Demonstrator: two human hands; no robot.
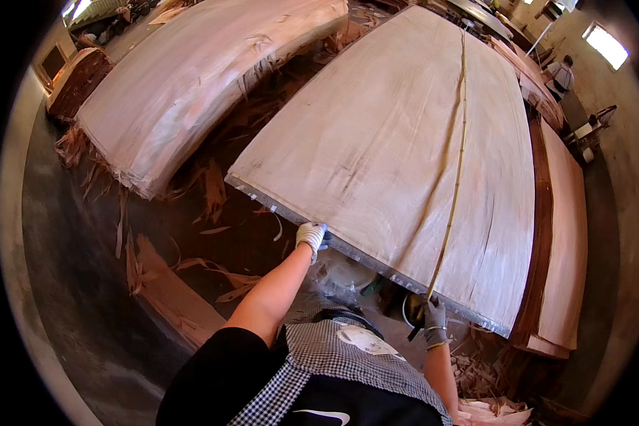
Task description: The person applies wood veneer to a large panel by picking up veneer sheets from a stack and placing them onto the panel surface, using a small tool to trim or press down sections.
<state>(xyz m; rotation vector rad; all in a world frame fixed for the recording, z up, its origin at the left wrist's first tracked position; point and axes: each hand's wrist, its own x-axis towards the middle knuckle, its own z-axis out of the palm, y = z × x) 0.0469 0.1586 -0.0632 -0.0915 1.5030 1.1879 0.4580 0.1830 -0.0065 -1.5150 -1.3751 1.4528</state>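
pale veneer (362,135) bears a long rod (459,164) stretching away from the right grip (435,321), closed on its near end; left grip (311,237) unclear.

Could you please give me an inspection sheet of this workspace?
Surface: large pale wood sheet, with dark streaks.
Job's things: the sheet and a long thin yellowish strip lying lengthwise on it.
Clutter: torn wood scraps on the floor at left; shavings at lower right.
Hands: gloved left hand at the sheet's near edge; gloved right hand at the strip's near end; exact grips unclear.
Cables: nothing seen.
Surroundings: left stack, right stack; another person and bright window at upper right.
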